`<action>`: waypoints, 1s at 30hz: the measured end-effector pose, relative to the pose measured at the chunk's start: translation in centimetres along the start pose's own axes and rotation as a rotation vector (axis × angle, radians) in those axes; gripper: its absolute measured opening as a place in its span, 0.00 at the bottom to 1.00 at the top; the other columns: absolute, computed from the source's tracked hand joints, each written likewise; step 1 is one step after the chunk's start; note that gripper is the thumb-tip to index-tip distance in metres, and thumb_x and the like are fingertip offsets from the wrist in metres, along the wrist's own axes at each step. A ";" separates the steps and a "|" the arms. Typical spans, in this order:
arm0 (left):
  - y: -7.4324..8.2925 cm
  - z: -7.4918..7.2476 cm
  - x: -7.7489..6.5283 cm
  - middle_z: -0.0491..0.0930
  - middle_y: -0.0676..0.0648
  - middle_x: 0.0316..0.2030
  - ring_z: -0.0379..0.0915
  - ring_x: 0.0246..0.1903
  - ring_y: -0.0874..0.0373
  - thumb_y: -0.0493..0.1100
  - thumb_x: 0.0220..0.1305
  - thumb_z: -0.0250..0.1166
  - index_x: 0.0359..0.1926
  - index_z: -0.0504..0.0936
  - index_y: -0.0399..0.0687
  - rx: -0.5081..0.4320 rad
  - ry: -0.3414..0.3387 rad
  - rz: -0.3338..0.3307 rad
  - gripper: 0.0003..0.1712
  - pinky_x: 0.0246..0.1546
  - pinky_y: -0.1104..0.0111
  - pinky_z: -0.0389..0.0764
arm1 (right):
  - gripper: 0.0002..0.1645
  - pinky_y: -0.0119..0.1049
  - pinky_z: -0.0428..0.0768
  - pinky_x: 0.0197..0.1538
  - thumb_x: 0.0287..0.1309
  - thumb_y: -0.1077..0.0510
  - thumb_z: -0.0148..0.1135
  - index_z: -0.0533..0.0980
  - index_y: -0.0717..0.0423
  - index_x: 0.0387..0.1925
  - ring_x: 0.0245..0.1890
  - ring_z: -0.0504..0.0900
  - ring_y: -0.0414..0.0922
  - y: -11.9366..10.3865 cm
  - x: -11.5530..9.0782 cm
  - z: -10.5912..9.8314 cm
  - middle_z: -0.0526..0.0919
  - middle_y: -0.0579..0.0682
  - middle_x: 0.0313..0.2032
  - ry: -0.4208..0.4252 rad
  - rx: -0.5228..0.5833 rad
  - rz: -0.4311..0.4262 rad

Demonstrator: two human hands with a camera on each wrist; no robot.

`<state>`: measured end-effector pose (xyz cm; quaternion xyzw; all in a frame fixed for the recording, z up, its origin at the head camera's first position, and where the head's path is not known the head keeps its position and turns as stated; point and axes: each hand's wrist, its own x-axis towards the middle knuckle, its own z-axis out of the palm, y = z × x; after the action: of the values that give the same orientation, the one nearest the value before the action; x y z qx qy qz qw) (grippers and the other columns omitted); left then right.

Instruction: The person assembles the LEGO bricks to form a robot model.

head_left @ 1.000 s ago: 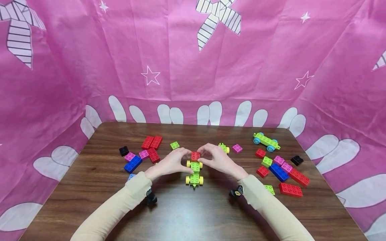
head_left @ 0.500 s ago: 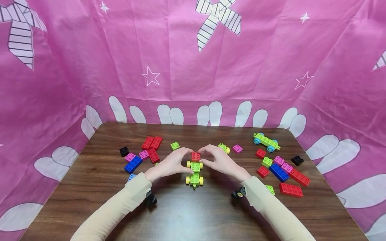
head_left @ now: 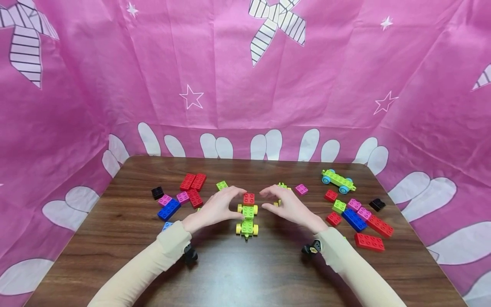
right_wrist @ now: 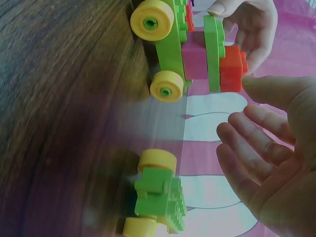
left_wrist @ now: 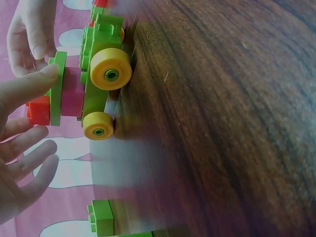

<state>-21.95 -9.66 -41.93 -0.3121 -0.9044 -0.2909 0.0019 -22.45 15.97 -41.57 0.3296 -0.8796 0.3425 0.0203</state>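
Between both hands stands a toy car [head_left: 247, 228] of lime green bricks with yellow wheels. On its far end rise a pink brick [left_wrist: 72, 91], a lime green brick [right_wrist: 213, 54] and a red brick [head_left: 249, 198] on top. My left hand [head_left: 218, 209] grips this stack loosely, its thumb at the lime brick and a forefinger at the red brick's far edge. Beside it, my right hand [head_left: 289, 207] holds nothing; its fingers are spread a little apart from the red brick. A second yellow-wheeled car [right_wrist: 158, 192] is partly hidden behind the right hand in the head view.
On the brown table [head_left: 238, 273], red bricks [head_left: 194, 198], a blue brick [head_left: 169, 209] and pink bricks lie at left. More bricks, including a blue brick [head_left: 354, 219], lie at right. A lime green car base [head_left: 338, 181] with blue wheels stands at the back right.
My right hand has let go of the red brick and moved a little to the right. The left hand and the toy car have stayed nearly in place.
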 end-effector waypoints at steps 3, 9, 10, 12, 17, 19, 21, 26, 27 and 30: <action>0.0 -0.1 0.0 0.76 0.50 0.55 0.73 0.54 0.53 0.56 0.46 0.73 0.59 0.72 0.52 0.020 0.001 0.010 0.39 0.53 0.56 0.76 | 0.20 0.45 0.81 0.48 0.53 0.55 0.67 0.76 0.51 0.49 0.45 0.82 0.47 0.4 -0.1 -0.2 0.83 0.52 0.46 0.018 -0.009 -0.010; 0.1 -0.1 -0.1 0.75 0.52 0.56 0.70 0.57 0.56 0.57 0.46 0.73 0.60 0.71 0.53 0.039 -0.007 0.007 0.41 0.56 0.56 0.75 | 0.20 0.47 0.80 0.50 0.53 0.54 0.67 0.76 0.48 0.48 0.47 0.81 0.48 1.3 -0.5 -0.7 0.82 0.52 0.46 0.020 -0.036 0.031; 0.2 -0.1 -0.1 0.75 0.51 0.56 0.70 0.57 0.56 0.58 0.46 0.73 0.60 0.71 0.52 0.042 -0.005 0.011 0.41 0.56 0.56 0.75 | 0.19 0.47 0.80 0.50 0.53 0.54 0.67 0.76 0.48 0.48 0.47 0.81 0.48 1.5 -0.6 -0.8 0.82 0.52 0.46 0.019 -0.045 0.042; 0.1 -0.1 -0.1 0.75 0.52 0.56 0.70 0.58 0.56 0.58 0.46 0.73 0.61 0.71 0.52 0.052 -0.004 0.015 0.41 0.56 0.56 0.75 | 0.19 0.47 0.80 0.50 0.53 0.54 0.67 0.76 0.49 0.47 0.48 0.81 0.48 1.8 -0.8 -1.0 0.82 0.52 0.46 0.020 -0.070 0.061; 0.1 0.0 0.0 0.75 0.51 0.56 0.69 0.58 0.55 0.58 0.46 0.72 0.61 0.70 0.51 0.074 0.001 0.019 0.41 0.56 0.56 0.75 | 0.19 0.46 0.79 0.51 0.53 0.55 0.67 0.77 0.55 0.47 0.47 0.80 0.49 2.5 -1.2 -1.3 0.82 0.52 0.45 0.018 -0.124 0.073; 0.2 0.0 0.0 0.75 0.51 0.56 0.70 0.58 0.55 0.58 0.46 0.72 0.61 0.70 0.51 0.075 0.000 0.018 0.41 0.56 0.56 0.75 | 0.19 0.46 0.79 0.52 0.53 0.56 0.67 0.77 0.57 0.47 0.48 0.80 0.48 2.8 -1.3 -1.4 0.82 0.53 0.46 0.010 -0.136 0.077; 0.2 -0.1 0.1 0.74 0.51 0.56 0.69 0.58 0.55 0.58 0.47 0.72 0.61 0.70 0.51 0.080 -0.005 0.015 0.41 0.56 0.56 0.75 | 0.19 0.46 0.78 0.52 0.53 0.56 0.66 0.77 0.57 0.47 0.48 0.80 0.48 3.0 -1.4 -1.4 0.82 0.53 0.46 -0.003 -0.144 0.082; 0.2 -0.3 0.3 0.74 0.50 0.57 0.69 0.59 0.55 0.58 0.48 0.72 0.62 0.69 0.50 0.082 -0.018 0.008 0.42 0.56 0.56 0.75 | 0.20 0.46 0.77 0.55 0.53 0.56 0.67 0.77 0.59 0.48 0.50 0.79 0.47 3.5 -1.7 -1.7 0.82 0.52 0.47 -0.004 -0.202 0.058; 0.2 -0.3 0.3 0.74 0.49 0.57 0.69 0.59 0.54 0.58 0.48 0.72 0.62 0.69 0.50 0.080 -0.021 0.009 0.42 0.56 0.56 0.75 | 0.20 0.46 0.77 0.55 0.53 0.57 0.67 0.77 0.59 0.48 0.51 0.79 0.48 3.6 -1.8 -1.7 0.82 0.52 0.47 0.000 -0.215 0.047; 0.1 -0.3 0.4 0.74 0.48 0.57 0.69 0.58 0.54 0.57 0.48 0.72 0.63 0.69 0.49 0.088 -0.017 0.012 0.42 0.55 0.57 0.76 | 0.21 0.49 0.75 0.57 0.53 0.56 0.67 0.77 0.60 0.48 0.52 0.78 0.50 3.6 -2.0 -1.9 0.81 0.53 0.48 0.000 -0.245 0.046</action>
<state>-22.30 -9.48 -41.52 -0.3195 -0.9144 -0.2482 0.0099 -23.42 20.26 -42.76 0.3042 -0.9222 0.2331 0.0524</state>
